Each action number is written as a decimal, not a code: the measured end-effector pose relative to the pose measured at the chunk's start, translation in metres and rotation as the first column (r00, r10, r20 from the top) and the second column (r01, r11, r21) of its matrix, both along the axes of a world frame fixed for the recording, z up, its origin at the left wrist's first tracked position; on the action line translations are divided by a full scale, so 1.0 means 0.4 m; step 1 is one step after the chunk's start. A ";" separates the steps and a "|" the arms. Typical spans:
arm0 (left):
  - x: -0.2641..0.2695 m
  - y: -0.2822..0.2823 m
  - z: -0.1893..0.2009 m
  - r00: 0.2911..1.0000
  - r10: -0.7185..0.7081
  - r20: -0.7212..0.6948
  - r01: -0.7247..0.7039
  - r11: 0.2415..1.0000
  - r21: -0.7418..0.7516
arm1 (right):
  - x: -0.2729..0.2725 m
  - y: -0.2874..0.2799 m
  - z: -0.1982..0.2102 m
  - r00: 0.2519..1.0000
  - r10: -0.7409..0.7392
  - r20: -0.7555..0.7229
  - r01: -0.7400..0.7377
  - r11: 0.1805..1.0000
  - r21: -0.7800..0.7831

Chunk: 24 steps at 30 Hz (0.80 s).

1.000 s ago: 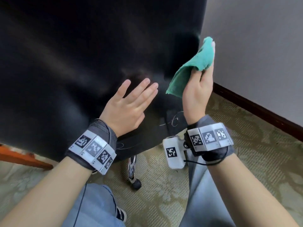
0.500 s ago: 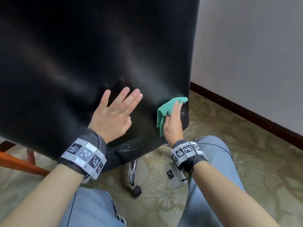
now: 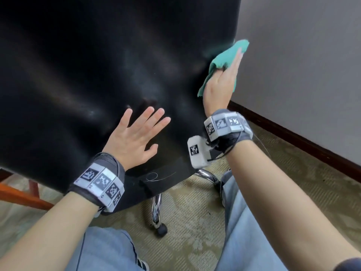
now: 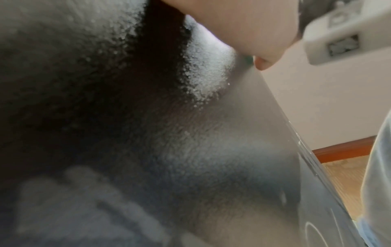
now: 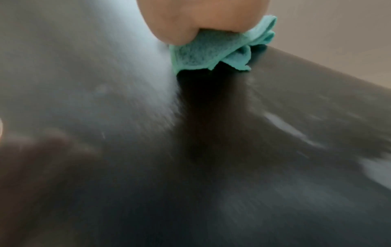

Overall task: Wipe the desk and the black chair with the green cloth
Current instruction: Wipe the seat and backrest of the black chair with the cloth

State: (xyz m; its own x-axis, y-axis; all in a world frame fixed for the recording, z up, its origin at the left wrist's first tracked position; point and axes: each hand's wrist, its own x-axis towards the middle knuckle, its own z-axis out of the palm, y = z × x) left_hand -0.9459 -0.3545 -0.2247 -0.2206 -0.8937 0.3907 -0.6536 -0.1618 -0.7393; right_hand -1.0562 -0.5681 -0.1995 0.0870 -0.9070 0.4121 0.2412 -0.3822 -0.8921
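Note:
The black chair (image 3: 97, 75) has its glossy back filling the upper left of the head view. My left hand (image 3: 136, 137) lies flat on the lower back, fingers spread and straight. My right hand (image 3: 222, 85) holds the green cloth (image 3: 224, 55) against the chair's right edge, about mid-height. Its fingers stretch over the cloth and its thumb is hidden under a fold. In the right wrist view the cloth (image 5: 213, 53) bunches out from under my palm (image 5: 201, 20) onto the blurred chair surface (image 5: 211, 150). The desk is out of sight.
A grey wall (image 3: 302, 65) with a dark baseboard (image 3: 293, 137) stands close on the right. Chrome chair legs and a caster (image 3: 161, 229) sit on patterned carpet (image 3: 185, 222) between my knees. A red-brown wooden furniture leg (image 3: 19, 198) shows at lower left.
My right hand swept the cloth down to the chair's lower right corner, then back up the right edge. The left hand stayed flat on the chair back.

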 end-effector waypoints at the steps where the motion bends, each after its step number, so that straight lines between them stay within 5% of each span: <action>1: 0.000 -0.002 0.001 1.000 -0.003 0.008 0.003 1.000 -0.001 | -0.001 0.012 -0.037 1.000 -0.003 -0.025 0.003 1.000 0.011; 8: 0.002 0.002 -0.004 0.999 0.016 0.030 -0.016 1.000 0.006 | -0.032 0.130 -0.217 0.944 0.178 -0.279 -0.170 0.984 0.052; 16: 0.005 0.006 0.002 0.999 0.000 0.034 0.000 1.000 0.024 | -0.027 0.125 -0.085 0.951 0.252 -0.181 -0.248 0.968 0.045; 24: 0.009 0.004 0.001 0.999 -0.029 0.036 0.029 0.999 0.015 | -0.008 0.038 0.039 0.991 0.131 0.033 -0.130 0.991 -0.029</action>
